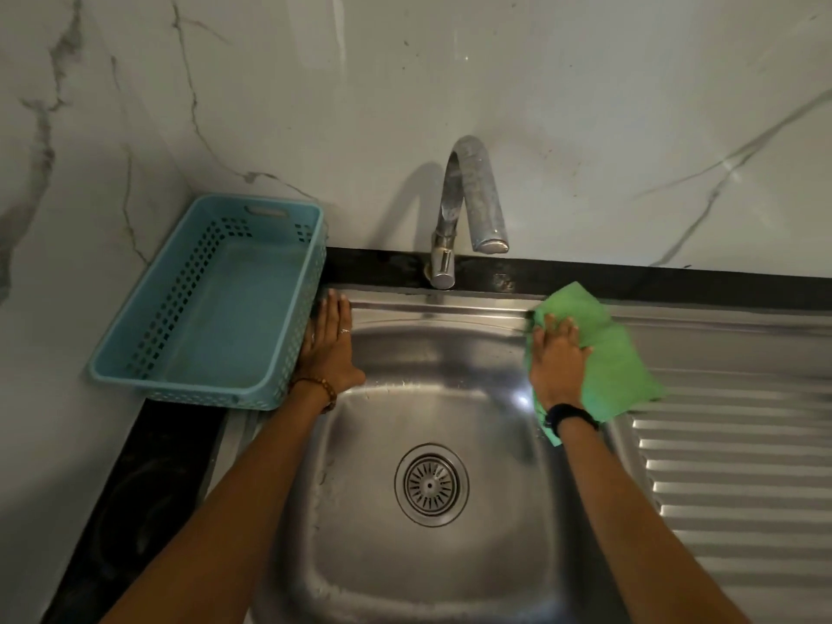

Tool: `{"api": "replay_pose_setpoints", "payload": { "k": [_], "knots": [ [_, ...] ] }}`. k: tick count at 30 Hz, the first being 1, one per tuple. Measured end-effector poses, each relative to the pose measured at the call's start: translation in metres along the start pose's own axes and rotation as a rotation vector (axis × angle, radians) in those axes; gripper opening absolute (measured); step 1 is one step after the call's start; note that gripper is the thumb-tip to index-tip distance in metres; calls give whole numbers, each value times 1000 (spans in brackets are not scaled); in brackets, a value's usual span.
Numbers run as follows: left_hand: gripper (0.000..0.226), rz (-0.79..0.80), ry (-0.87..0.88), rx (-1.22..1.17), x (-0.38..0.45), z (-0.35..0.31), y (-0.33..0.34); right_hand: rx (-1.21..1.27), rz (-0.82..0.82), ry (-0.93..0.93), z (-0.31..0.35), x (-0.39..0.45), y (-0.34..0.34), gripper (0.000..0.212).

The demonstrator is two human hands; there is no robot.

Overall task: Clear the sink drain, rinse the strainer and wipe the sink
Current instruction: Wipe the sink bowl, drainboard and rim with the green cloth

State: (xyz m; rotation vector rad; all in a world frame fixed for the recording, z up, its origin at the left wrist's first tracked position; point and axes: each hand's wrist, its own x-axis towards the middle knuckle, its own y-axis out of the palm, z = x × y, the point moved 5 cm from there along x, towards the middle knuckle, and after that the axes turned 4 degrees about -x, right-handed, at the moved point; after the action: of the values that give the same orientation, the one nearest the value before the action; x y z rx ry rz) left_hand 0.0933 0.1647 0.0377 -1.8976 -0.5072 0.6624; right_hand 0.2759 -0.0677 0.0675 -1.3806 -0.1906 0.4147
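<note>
A stainless steel sink (432,398) fills the middle of the view. Its round slotted strainer (431,484) sits in the drain at the bowl's bottom. My right hand (556,358) presses a green cloth (608,367) flat on the sink's right rim, at the far right corner of the bowl. My left hand (328,344) lies flat on the left rim with fingers together, holding nothing, and touches the blue basket. No water runs from the faucet (472,204).
A light blue perforated plastic basket (148,349), empty, stands left of the sink against the wall. A ribbed steel drainboard (738,466) extends to the right. Marble-patterned wall panels rise behind and at left. A dark countertop strip runs along the back and left.
</note>
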Motion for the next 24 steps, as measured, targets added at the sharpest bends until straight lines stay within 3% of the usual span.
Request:
{"api": "replay_pose_setpoints", "payload": {
  "k": [7,10,15,21,24],
  "knots": [
    [108,-27,-20,10,-1,-10,-3,-115,55,-286,68,-23,29,50],
    [94,-87,97,43,-8,-53,6,-82,50,-349,53,-17,26,49],
    [82,-37,255,-52,-16,-163,29,-68,15,-319,-17,3,2,48],
    [71,34,287,-28,-14,-241,47,225,58,-162,-99,26,-35,42],
    [69,37,262,-22,-20,-256,56,722,19,25,-157,30,-64,38]
  ]
}}
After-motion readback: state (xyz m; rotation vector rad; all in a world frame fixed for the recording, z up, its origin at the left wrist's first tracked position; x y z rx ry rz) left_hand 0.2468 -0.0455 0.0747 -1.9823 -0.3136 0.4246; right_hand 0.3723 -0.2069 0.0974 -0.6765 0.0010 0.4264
